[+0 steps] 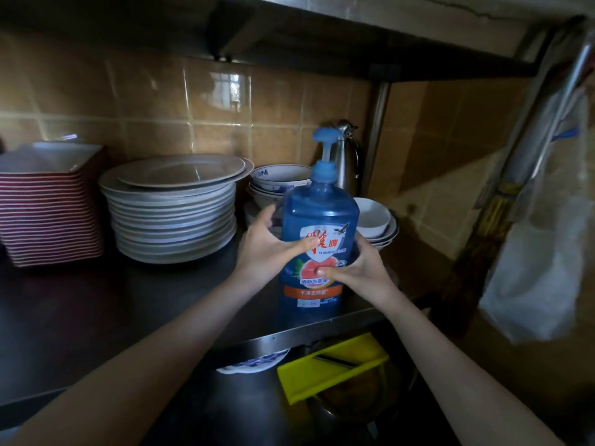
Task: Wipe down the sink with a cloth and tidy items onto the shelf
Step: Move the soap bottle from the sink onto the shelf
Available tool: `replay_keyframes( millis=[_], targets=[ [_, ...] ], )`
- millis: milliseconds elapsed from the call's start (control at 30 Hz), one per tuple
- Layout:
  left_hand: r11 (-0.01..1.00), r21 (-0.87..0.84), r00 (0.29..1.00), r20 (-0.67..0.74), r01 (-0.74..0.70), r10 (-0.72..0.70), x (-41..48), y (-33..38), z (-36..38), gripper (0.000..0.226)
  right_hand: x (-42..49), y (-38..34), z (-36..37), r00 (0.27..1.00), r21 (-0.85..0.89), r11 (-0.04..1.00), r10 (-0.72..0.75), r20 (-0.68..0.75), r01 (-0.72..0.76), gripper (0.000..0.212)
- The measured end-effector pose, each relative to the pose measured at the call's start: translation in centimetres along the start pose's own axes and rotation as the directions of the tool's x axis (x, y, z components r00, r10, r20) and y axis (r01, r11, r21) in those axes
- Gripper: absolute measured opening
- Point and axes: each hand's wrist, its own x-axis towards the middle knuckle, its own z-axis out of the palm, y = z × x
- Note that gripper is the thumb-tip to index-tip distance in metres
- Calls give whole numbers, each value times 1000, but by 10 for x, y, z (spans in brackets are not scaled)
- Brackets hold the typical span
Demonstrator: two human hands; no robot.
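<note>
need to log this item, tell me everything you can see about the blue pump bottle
The blue pump bottle is translucent blue plastic, with a lighter blue pump head on a white stem and a label showing red characters and a grapefruit slice. It stands upright near the front edge of the steel shelf, in front of stacked bowls. The left hand and right hand clasp its sides.

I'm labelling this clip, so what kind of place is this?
Probably a restaurant or canteen kitchen's washing-up area: tall stacks of plates and bowls sit on a steel shelf against a tiled wall, and both hands hold a big detergent bottle.
</note>
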Motion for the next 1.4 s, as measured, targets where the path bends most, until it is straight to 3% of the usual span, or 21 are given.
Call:
replay_keyframes(
  millis=[267, 400, 500, 600, 767, 933, 1133, 1400],
  targets=[
    [995, 98, 999, -29, -24, 27, 6, -4, 5, 85, 10, 7, -4, 994, 40, 996, 79, 76, -82, 70],
    [995, 96, 1000, 25, -18, 15, 6, -2, 4, 88, 7, 1, -5, 987, 53, 992, 110, 117, -116, 81],
    [994, 106, 998, 56, -30, 24, 3, 1, 3, 85, 1, -9, -4, 982, -2, 991, 130, 137, -131, 75],
    [996, 86, 997, 75, -25, 19, -1, 5, 3, 82, -11, -17, -6, 985, -78, 989, 134, 111, -126, 72],
    [997, 69, 995, 94, -20, 14, -12, 8, 0, 90, -36, -25, -15, 990, -73, 988, 136, 46, -133, 91],
    [986, 154, 998, -8, -68, 70, -29, 19, -1, 79, -62, -33, -25, 990, -119, 983, 141, -21, -142, 85],
    [962, 238, 988, -35, -137, 150, -57, 42, 12, 68, -102, -43, -41, 990, -212, 967, 133, -52, -141, 78],
    [965, 202, 986, 40, -164, 159, -92, 55, 53, 57, -156, -48, -72, 976, -348, 912, 190, -104, -215, 76]
  ],
)
